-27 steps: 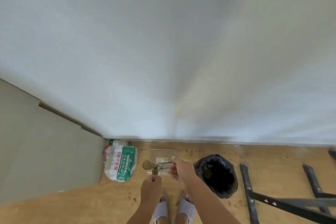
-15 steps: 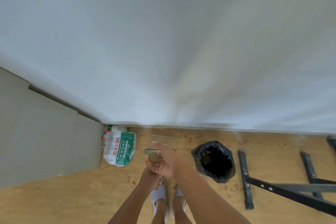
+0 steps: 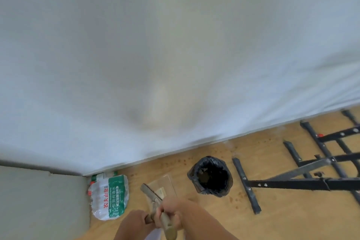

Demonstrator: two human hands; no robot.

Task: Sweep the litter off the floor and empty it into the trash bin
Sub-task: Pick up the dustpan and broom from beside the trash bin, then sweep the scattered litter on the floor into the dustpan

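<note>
A trash bin (image 3: 211, 176) lined with a black bag stands open on the wooden floor by the wall. Left of it a clear dustpan (image 3: 167, 182) lies low over the floor, with a dark brush head (image 3: 149, 191) at its near edge. My right hand (image 3: 172, 213) is shut on an olive handle (image 3: 168, 227). My left hand (image 3: 136, 220) is closed on a second handle stub right beside it. Both hands sit close together, near and left of the bin. Small brown specks of litter (image 3: 183, 160) dot the floor near the wall and in front of the bin.
A shrink-wrapped pack of water bottles (image 3: 109, 196) lies in the corner against a grey panel (image 3: 42, 202). Black metal frame legs (image 3: 246, 185) spread over the floor right of the bin. A white wall (image 3: 175, 54) fills the upper view.
The view has tilted, so the floor line now slopes. My hands stay together on the handles and sit lower in view. The brush head now lies across the dustpan's near edge.
</note>
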